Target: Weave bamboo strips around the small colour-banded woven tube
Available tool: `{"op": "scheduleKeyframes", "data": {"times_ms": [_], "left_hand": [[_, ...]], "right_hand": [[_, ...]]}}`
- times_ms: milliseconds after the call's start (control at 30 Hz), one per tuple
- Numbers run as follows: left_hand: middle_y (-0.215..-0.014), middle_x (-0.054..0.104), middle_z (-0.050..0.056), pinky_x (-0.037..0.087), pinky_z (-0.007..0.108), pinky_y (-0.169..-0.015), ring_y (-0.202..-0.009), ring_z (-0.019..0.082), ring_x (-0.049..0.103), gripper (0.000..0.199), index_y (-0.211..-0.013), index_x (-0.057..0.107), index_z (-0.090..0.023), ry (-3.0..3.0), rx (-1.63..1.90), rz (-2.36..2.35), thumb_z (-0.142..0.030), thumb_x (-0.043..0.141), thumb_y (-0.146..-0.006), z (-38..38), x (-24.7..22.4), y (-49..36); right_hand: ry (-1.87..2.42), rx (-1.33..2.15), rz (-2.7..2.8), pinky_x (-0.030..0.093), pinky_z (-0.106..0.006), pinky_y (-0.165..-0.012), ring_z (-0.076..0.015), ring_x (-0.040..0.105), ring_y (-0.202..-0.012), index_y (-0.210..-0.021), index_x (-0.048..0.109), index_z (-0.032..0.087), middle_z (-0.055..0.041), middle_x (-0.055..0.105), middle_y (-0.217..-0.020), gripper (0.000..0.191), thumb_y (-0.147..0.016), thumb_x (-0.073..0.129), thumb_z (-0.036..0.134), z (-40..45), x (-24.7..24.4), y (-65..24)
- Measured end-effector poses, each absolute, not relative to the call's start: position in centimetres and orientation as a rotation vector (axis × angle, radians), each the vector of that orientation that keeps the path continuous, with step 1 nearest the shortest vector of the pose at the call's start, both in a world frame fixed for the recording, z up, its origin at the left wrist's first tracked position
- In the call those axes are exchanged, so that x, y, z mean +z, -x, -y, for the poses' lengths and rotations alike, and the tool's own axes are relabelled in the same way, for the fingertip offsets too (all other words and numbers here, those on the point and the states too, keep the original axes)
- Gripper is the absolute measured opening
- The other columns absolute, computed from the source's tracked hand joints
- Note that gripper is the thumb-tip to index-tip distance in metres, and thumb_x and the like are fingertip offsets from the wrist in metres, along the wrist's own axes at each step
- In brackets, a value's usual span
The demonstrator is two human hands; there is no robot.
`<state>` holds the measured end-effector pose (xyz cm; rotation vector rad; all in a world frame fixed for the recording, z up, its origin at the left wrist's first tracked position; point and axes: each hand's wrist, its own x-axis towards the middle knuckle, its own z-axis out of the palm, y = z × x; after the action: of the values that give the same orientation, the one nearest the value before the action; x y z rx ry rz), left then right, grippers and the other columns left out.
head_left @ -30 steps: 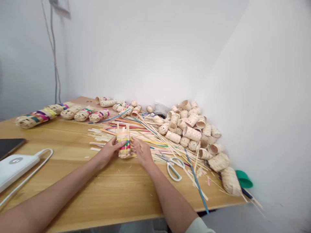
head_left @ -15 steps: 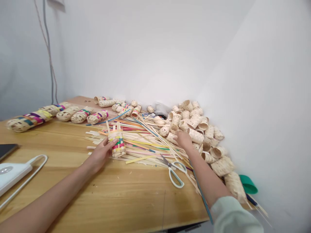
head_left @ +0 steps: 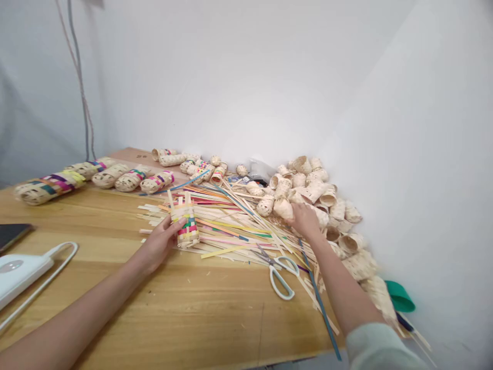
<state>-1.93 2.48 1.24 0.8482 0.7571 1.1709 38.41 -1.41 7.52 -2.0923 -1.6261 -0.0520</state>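
Your left hand (head_left: 159, 241) grips the half-woven basket (head_left: 185, 226), uprights untrimmed. Your right hand (head_left: 306, 218) closes on a plain basket (head_left: 283, 208) near the counter's far right corner.

- Left hand (head_left: 158, 244) and forearm bare, no sleeve in view.
- Right hand (head_left: 305, 218) bare; a pale greenish-white sleeve (head_left: 379, 349) covers the upper forearm.

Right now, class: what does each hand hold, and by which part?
The left hand grips the striped basket by its side. The right hand closes on a plain basket at its end, in the pile.
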Motion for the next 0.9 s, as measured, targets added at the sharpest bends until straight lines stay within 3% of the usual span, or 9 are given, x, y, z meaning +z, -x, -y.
{"op": "scheduleKeyframes", "data": {"times_ms": [67,167,300,733,900], "left_hand": [[-0.096,0.073,0.003,0.056,0.021,-0.060,-0.075,0.015,0.069,0.033,-0.101,0.064,-0.020,-0.835,1.167,-0.744,-0.028,0.077,-0.072,-2.5,1.1,1.9],[-0.093,0.073,0.002,0.056,0.021,-0.059,-0.069,0.014,0.068,0.025,-0.097,0.064,-0.020,-0.826,1.146,-0.720,-0.024,0.075,-0.074,-2.4,1.1,1.8],[-0.086,0.072,0.002,0.056,0.022,-0.057,-0.063,0.013,0.067,0.020,-0.096,0.065,-0.019,-0.798,1.145,-0.713,-0.018,0.071,-0.077,-2.0,1.5,1.8],[-0.073,0.070,0.002,0.058,0.026,-0.056,-0.057,0.014,0.066,0.011,-0.094,0.064,-0.015,-0.701,1.126,-0.672,-0.014,0.055,-0.089,-2.0,2.2,1.9],[-0.070,0.070,0.002,0.058,0.023,-0.054,-0.055,0.012,0.066,0.017,-0.089,0.064,-0.015,-0.570,1.152,-0.645,-0.013,0.048,-0.093,-2.2,2.6,2.0]], "right_hand": [[1.634,0.361,1.210,0.041,-0.047,-0.099,-0.0294,0.054,-0.110,-0.106,0.060,0.016,-0.0130,0.065,-0.112,0.044,-0.067,0.076,0.032,2.6,7.7,-37.7],[1.325,0.622,0.992,0.054,-0.036,-0.074,-0.0207,0.063,-0.084,-0.096,0.060,0.020,-0.0043,0.068,-0.089,0.037,-0.081,0.059,0.054,4.2,6.4,-34.6],[0.692,1.186,0.418,0.056,-0.026,-0.062,-0.0162,0.066,-0.079,-0.091,0.063,0.019,-0.0027,0.069,-0.081,0.027,-0.084,0.064,0.046,5.6,4.6,-29.1],[0.359,1.307,0.133,0.057,-0.023,-0.065,-0.0154,0.065,-0.087,-0.100,0.063,0.014,-0.0083,0.069,-0.089,0.042,-0.096,0.044,0.051,8.1,4.9,-24.3],[0.313,1.371,0.156,0.057,-0.022,-0.066,-0.0134,0.065,-0.084,-0.105,0.062,0.014,-0.0085,0.070,-0.093,0.041,-0.094,0.048,0.051,7.6,4.4,-23.2]]}}
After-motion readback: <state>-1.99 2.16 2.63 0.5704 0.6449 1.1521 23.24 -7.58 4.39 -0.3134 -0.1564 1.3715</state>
